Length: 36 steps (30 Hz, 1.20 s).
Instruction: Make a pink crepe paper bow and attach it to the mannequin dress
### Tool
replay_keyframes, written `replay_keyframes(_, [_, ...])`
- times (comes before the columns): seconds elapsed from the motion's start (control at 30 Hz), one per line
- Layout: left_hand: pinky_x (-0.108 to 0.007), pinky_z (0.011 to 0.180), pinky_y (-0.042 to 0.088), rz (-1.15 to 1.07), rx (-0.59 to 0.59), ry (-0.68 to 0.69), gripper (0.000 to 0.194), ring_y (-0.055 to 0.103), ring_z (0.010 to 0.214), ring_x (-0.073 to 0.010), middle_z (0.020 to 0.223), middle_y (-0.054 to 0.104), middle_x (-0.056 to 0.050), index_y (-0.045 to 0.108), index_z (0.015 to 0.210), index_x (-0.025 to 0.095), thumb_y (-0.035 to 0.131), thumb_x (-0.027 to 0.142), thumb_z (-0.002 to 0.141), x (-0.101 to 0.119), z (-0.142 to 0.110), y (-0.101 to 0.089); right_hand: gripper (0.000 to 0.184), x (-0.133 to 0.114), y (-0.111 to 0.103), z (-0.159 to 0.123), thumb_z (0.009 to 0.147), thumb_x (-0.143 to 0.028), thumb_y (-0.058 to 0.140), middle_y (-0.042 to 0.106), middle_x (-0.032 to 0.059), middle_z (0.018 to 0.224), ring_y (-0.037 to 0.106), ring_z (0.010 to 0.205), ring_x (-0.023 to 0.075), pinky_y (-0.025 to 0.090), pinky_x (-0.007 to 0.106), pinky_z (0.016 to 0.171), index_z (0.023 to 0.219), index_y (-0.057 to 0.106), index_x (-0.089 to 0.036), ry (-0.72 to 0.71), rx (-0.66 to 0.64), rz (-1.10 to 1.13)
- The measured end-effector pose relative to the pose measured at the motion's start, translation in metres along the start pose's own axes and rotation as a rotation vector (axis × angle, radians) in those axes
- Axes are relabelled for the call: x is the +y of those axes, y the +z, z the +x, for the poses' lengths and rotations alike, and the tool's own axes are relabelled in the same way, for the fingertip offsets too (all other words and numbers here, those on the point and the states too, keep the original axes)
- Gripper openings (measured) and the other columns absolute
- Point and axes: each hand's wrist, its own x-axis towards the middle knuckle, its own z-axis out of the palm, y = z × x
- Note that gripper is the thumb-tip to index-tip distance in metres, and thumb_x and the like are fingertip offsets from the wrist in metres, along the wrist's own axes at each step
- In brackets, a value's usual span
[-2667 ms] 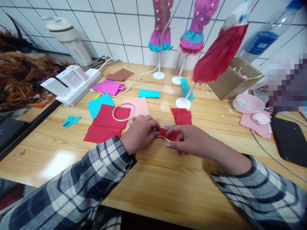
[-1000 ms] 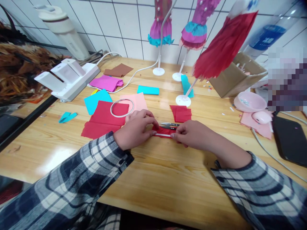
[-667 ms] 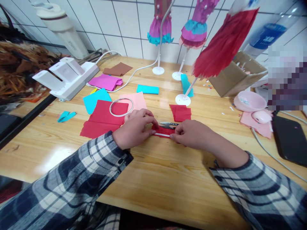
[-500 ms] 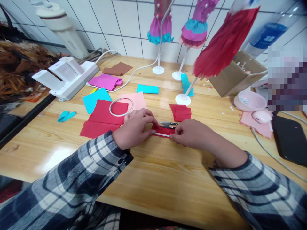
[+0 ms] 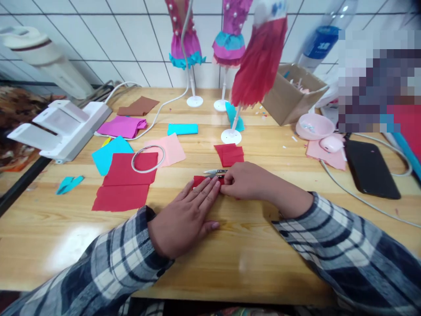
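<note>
My left hand (image 5: pixel 189 215) lies flat, fingers stretched, across a narrow red crepe-like strip (image 5: pixel 199 180) on the table. It covers most of the narrow white strip along the red one's near edge. At the right end, my right hand (image 5: pixel 251 182) is closed in a pinch on the white strip; its fingertips hide that end. Thread snips (image 5: pixel 212 171) with black handles lie just behind the red strip, blades pointing left. Their handles run behind my right hand, and I cannot tell whether it holds them. A folded red piece (image 5: pixel 229 155) rests farther back.
At left are red sheets (image 5: pixel 123 195), a wire ring (image 5: pixel 148 170) and a white power strip (image 5: pixel 79 131). Three dressed stands, one with a red skirt (image 5: pixel 259 61), stand behind. At right are a cardboard box (image 5: pixel 279 98), a pink bowl (image 5: pixel 315 127) and a phone (image 5: pixel 373 169).
My left hand has gone from holding the white strip's left end with bent fingers to lying flat over it. My right hand remains at its right end. The view has turned right.
</note>
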Motion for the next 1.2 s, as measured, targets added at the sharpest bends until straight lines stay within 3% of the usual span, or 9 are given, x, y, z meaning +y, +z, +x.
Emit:
replay_keyframes(0.17, [-0.050,0.116,0.015,0.039,-0.008,0.019,0.075,0.026,0.144,-0.0282,0.156,0.024,-0.015,0.012,0.152,0.010,0.028,0.057,0.096,-0.002,-0.003,0.002,0.031,0.014,-0.006,-0.006,0.081,-0.038,0.054,0.068,0.0019,0.057,0.059,0.048,0.0121,0.043,0.022,0.049,0.069,0.072,-0.016,0.067,-0.127,0.300])
replay_keyframes(0.27, [-0.051,0.116,0.014,0.032,-0.005,0.019,0.076,0.026,0.144,-0.0285,0.157,0.023,-0.014,0.003,0.153,0.014,0.029,0.057,0.095,-0.002,-0.002,0.000,0.027,0.020,-0.008,-0.008,0.080,-0.034,0.054,0.069,0.0021,0.058,0.060,0.048,0.0119,0.043,0.021,0.047,0.070,0.071,-0.016,0.095,-0.135,0.350])
replay_keyframes(0.7, [-0.057,0.116,0.007,0.027,-0.017,-0.004,0.071,0.025,0.144,-0.0286,0.157,0.023,-0.013,0.011,0.152,0.016,0.028,0.057,0.096,0.001,-0.002,0.000,0.028,0.017,-0.006,-0.004,0.077,-0.032,0.054,0.068,-0.0001,0.055,0.060,0.053,0.0141,0.038,0.025,0.053,0.058,0.070,-0.020,0.100,-0.074,0.082])
replay_keyframes(1.0, [-0.062,0.114,0.005,-0.004,-0.057,-0.035,0.071,0.024,0.144,-0.0300,0.157,0.021,-0.013,0.013,0.152,0.016,0.028,0.057,0.095,0.003,-0.001,-0.003,0.032,0.013,-0.006,-0.005,0.079,-0.039,0.054,0.068,0.0017,0.055,0.059,0.054,0.0157,0.037,0.027,0.053,0.057,0.069,-0.021,0.141,-0.060,0.028])
replay_keyframes(1.2, [-0.061,0.114,-0.001,-0.042,-0.027,-0.037,0.072,0.025,0.144,-0.0292,0.157,0.022,-0.013,0.012,0.152,0.017,0.027,0.059,0.095,0.004,-0.002,-0.001,0.045,0.015,-0.008,-0.006,0.081,-0.053,0.054,0.066,0.0065,0.056,0.059,0.055,0.0193,0.037,0.030,0.054,0.059,0.070,-0.018,0.131,-0.025,-0.113])
